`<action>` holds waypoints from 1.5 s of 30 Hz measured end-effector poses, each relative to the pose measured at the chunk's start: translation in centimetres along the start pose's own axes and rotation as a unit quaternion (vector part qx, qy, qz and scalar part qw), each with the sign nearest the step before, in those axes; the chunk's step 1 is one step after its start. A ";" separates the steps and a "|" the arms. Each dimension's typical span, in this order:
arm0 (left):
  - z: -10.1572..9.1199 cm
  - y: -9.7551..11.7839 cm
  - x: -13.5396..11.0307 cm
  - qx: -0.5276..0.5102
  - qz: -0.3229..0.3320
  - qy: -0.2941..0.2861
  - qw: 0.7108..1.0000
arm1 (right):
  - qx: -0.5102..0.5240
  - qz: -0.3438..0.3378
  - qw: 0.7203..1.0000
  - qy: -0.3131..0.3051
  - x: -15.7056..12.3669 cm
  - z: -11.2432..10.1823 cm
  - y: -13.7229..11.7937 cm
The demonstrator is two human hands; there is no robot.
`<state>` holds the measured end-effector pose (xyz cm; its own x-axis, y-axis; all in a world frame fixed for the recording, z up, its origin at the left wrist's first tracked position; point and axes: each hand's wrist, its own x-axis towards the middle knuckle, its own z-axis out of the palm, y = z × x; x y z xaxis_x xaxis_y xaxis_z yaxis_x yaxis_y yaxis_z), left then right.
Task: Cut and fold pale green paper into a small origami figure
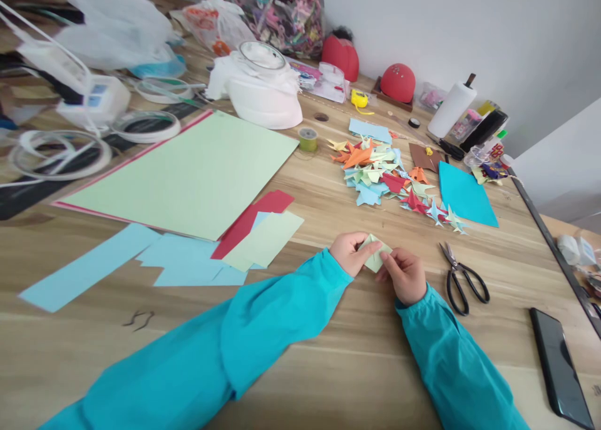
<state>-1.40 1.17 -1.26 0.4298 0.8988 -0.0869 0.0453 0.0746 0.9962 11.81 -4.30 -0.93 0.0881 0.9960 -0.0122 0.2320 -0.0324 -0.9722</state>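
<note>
My left hand (350,253) and my right hand (406,275) meet over the wooden table (357,355), both in teal sleeves. Between them sits a small folded piece of pale green paper (375,258); the fingers of both hands pinch its edges. Just left of my hands lie loose sheets: a pale green strip (263,239), a red strip (253,220) and light blue pieces (188,264). Black scissors (462,280) rest on the table to the right of my right hand.
A pile of several folded colourful paper shapes (382,173) lies beyond my hands, beside a teal sheet (464,195). A large pale green sheet (188,173) covers the left middle. A dark phone (561,367) lies at the right edge. Tape rolls, bags and a paper towel roll (451,109) crowd the back.
</note>
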 end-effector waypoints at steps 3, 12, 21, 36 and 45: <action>0.1 0.0 0.1 -0.012 -0.002 0.000 1.000 | -0.009 -0.007 1.000 0.005 0.0 0.0 0.0; 0.0 0.0 0.2 -0.010 -0.003 0.000 1.000 | -0.007 -0.012 1.000 0.005 -0.1 0.0 -0.1; -0.1 0.5 -0.1 0.000 0.016 -0.011 1.000 | 0.023 -0.017 0.999 -0.033 -0.1 -0.2 -0.3; 0.0 1.0 -0.5 -0.098 -0.021 -0.039 0.994 | 0.025 -0.011 0.999 -0.037 -0.2 -0.2 -0.5; 0.3 0.2 -0.3 -0.045 0.014 -0.007 0.999 | 0.028 -0.017 0.999 -0.031 -0.2 -0.2 -0.4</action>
<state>-1.26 0.81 -1.06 0.4417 0.8952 -0.0591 -0.0479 0.0893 0.9949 11.87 -4.55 -0.49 0.0214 0.9997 0.0084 0.1786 0.0045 -0.9839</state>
